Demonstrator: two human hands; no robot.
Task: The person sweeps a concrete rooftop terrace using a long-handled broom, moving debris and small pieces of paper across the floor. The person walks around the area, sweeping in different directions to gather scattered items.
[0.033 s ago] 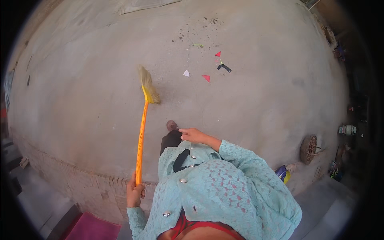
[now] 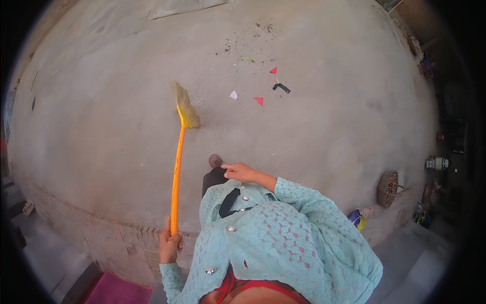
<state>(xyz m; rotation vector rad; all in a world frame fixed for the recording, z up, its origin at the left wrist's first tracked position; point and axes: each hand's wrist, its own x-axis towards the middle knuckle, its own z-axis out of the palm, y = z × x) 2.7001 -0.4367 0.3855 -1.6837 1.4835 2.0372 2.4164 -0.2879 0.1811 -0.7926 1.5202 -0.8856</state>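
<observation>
My left hand [image 2: 170,244] is closed around the end of a long-handled broom [image 2: 177,175]. Its orange shaft runs away from me to a yellow collar and pale bristles [image 2: 186,104], which lie against the grey floor. In front of my waist is my right hand [image 2: 240,173], empty, with the index finger stretched out to the left. Ahead on the floor are two red triangular scraps [image 2: 258,101], a whitish scrap [image 2: 233,95], a bent black strip [image 2: 281,88] and a thin green piece [image 2: 248,59]. Dark crumbs of dirt [image 2: 265,28] lie scattered farther off.
One brown shoe [image 2: 215,161] of mine stands on the concrete floor [image 2: 329,126]. A low brick edge [image 2: 116,233] crosses behind me, with a magenta mat [image 2: 119,289] beyond it. To the right are a wicker basket [image 2: 388,189] and a purple-and-yellow packet [image 2: 357,219].
</observation>
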